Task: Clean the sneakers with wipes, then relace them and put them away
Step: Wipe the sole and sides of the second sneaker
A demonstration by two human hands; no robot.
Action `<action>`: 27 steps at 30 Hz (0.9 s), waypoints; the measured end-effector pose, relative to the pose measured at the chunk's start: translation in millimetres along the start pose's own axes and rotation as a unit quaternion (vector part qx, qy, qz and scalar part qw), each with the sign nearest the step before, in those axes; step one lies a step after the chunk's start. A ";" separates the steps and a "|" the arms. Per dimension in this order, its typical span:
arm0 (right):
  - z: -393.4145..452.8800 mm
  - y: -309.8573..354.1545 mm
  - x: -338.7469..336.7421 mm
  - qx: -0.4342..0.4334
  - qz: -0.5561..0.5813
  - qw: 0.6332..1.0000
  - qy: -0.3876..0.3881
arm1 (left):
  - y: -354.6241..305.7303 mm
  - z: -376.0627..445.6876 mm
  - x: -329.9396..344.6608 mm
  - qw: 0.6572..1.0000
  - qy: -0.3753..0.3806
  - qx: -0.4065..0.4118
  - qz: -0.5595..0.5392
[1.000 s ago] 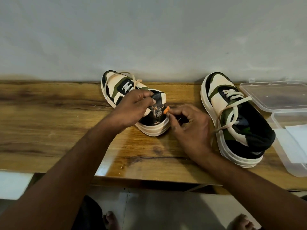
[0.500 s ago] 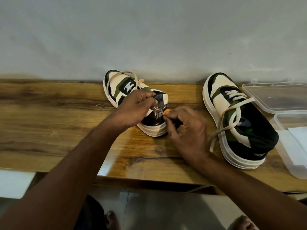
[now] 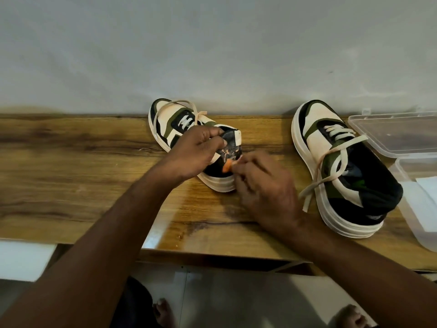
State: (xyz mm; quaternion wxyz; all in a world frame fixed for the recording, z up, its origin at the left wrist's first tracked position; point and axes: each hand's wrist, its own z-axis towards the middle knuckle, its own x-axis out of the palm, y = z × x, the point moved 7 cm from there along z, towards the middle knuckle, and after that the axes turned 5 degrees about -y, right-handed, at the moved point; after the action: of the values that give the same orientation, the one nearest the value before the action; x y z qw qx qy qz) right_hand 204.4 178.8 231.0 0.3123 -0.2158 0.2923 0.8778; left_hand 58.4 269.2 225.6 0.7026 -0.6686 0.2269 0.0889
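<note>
Left hand (image 3: 196, 153) grip pinches left sneaker (image 3: 189, 138) tongue, bracing it; right hand (image 3: 264, 185) grip pinches orange lace tip (image 3: 227, 166) beside tongue, probably for threading.

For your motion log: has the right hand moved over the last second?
Yes. The right hand, pinching a small orange thing, has shifted slightly left, closing on the heel of the left sneaker, which stays put.
</note>
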 end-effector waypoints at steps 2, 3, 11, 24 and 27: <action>5.2 -17.0 -9.3 0.075 0.013 0.996 -0.046 | -0.3 0.2 -1.1 1.000 -0.006 0.004 0.004; 5.0 -17.3 -8.7 0.087 0.017 0.995 -0.050 | -0.1 0.7 -1.1 1.000 -0.008 0.004 0.004; -1.5 6.5 9.9 -0.003 0.040 0.999 0.035 | -1.9 -1.1 0.6 1.000 0.000 -0.003 -0.009; -4.6 21.7 10.4 0.031 0.103 0.994 -0.002 | -1.8 -1.0 -0.3 1.000 0.002 0.004 -0.016; 0.4 12.7 7.7 0.032 0.072 0.997 -0.011 | -3.9 0.4 3.2 1.000 0.009 0.013 -0.005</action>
State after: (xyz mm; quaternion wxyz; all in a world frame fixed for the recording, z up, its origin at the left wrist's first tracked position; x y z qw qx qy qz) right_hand 190.3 174.2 231.8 0.2585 -0.1743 0.3312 0.8906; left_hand 62.9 268.7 227.7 0.7096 -0.6611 0.2315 0.0762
